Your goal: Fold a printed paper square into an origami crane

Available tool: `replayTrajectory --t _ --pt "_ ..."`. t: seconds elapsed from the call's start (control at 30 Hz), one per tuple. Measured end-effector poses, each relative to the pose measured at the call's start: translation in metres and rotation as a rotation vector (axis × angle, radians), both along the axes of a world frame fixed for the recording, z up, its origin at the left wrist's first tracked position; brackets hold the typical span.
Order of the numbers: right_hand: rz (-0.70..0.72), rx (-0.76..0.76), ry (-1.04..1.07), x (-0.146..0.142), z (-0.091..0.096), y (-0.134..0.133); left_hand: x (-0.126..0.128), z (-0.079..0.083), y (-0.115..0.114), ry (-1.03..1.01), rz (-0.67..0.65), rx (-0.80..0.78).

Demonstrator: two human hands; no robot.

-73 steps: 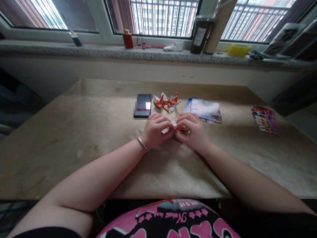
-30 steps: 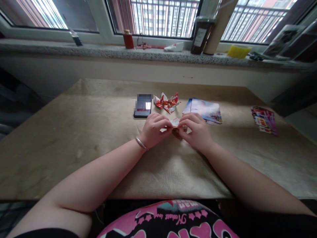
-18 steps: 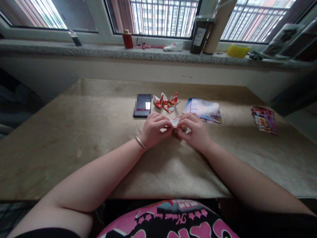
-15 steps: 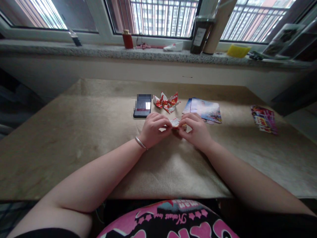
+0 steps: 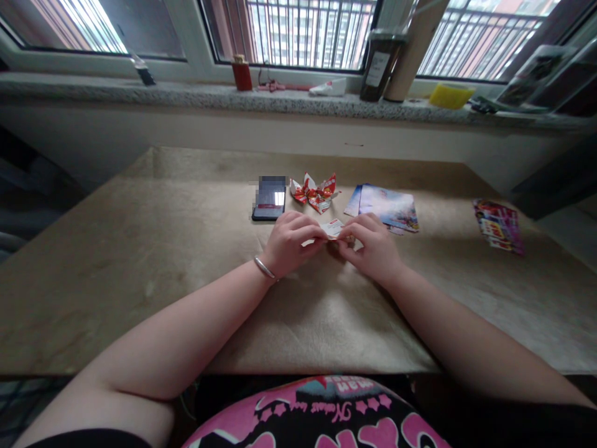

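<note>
My left hand [image 5: 290, 241] and my right hand [image 5: 370, 244] meet at the middle of the table, both pinched on a small folded piece of printed paper [image 5: 333, 229], white with red marks. Most of that paper is hidden by my fingers. A silver bangle [image 5: 264, 268] sits on my left wrist. Just beyond my hands lies a finished red and white folded paper shape [image 5: 314, 190].
A dark phone [image 5: 269, 198] lies left of the folded shape. A stack of colourful sheets [image 5: 388, 207] lies to its right and more printed sheets [image 5: 498, 225] rest far right. The tan table cover [image 5: 140, 249] spreads around. The windowsill [image 5: 186, 96] holds a red container, a jar and a yellow object.
My hands have stayed together in place, working the small paper; a white flap now shows more between my fingertips. Nothing else on the table has moved.
</note>
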State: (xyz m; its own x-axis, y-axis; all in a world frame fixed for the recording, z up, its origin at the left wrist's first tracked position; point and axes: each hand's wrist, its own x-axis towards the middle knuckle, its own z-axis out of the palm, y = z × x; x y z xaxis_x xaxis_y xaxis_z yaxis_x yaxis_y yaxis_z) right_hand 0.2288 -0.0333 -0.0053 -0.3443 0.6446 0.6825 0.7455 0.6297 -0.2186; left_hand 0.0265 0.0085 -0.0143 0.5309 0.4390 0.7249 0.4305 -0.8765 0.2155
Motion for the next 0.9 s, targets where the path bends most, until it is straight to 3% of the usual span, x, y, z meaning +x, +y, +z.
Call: replayTrajectory --t 0.23,0.5,0.9 --pt "0.009 0.068 0.010 0.003 -0.003 0.001 -0.010 -0.005 0.014 -0.120 0.020 -0.116" --pt "0.055 0.006 -0.035 0.005 -0.004 0.001 -0.010 -0.004 0.011 -0.276 -0.064 -0.230" --pt "0.040 -0.035 -0.027 0.001 -0.008 0.008 -0.009 0.002 0.004 -0.258 -0.118 -0.345"
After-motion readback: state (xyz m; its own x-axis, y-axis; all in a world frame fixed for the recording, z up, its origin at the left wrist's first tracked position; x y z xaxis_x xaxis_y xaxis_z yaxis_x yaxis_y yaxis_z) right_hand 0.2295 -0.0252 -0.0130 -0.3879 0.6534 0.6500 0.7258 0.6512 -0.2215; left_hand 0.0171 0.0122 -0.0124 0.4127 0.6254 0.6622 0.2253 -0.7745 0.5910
